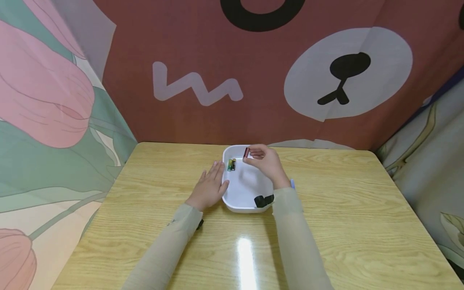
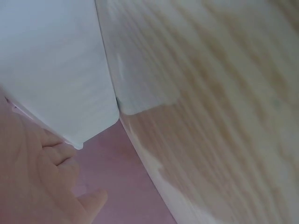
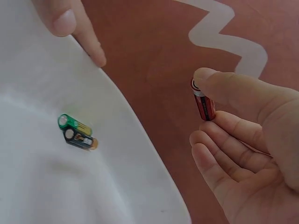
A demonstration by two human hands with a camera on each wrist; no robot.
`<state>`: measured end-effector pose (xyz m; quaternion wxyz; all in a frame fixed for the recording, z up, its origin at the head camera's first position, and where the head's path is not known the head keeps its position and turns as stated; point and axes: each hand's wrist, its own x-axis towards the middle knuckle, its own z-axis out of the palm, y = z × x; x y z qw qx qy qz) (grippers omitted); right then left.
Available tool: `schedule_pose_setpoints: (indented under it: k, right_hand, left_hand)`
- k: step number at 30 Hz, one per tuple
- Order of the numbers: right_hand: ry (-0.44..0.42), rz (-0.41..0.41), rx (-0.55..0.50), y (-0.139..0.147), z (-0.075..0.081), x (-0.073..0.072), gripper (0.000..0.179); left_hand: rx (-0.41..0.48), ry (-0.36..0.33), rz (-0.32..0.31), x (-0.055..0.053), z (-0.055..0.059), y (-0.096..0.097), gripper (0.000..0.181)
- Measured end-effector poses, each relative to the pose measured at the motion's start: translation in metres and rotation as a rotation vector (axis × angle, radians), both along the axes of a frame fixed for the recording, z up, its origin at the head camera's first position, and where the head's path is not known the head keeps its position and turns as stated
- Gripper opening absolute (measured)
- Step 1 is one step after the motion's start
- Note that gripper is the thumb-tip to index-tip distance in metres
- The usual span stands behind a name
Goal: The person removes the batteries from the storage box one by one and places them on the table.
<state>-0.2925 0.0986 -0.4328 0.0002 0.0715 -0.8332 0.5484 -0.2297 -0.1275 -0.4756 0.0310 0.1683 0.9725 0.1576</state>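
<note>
My right hand (image 1: 266, 163) pinches a small red battery (image 1: 246, 152) between thumb and fingers, over the far part of a white plastic tray (image 1: 246, 189). In the right wrist view the red battery (image 3: 205, 106) stands nearly upright, thumb on its top end. Inside the tray, near the left wall, a green-and-yellow battery (image 3: 77, 124) and a black battery (image 3: 80, 139) with a copper-coloured end lie side by side. My left hand (image 1: 208, 188) rests against the tray's left rim with fingers extended. The left wrist view shows that hand (image 2: 42, 172) beside the tray's outer wall (image 2: 60, 79).
The tray stands on a wood-grain table (image 1: 174, 173), close to its back edge. Behind hangs a brown cloth (image 1: 188, 125) with a bear face; a floral cloth (image 1: 54, 169) hangs at left. A black wrist camera (image 1: 264, 201) under the right wrist overlaps the tray's near right corner.
</note>
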Motion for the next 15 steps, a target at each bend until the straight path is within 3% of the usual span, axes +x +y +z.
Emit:
schedule_pose_setpoints:
  k: [15]
  right_hand:
    - [-0.032, -0.033, -0.047, 0.025, 0.011, 0.018, 0.053]
  left_hand:
    - [0.001, 0.009, -0.005, -0.002, -0.003, 0.0, 0.069]
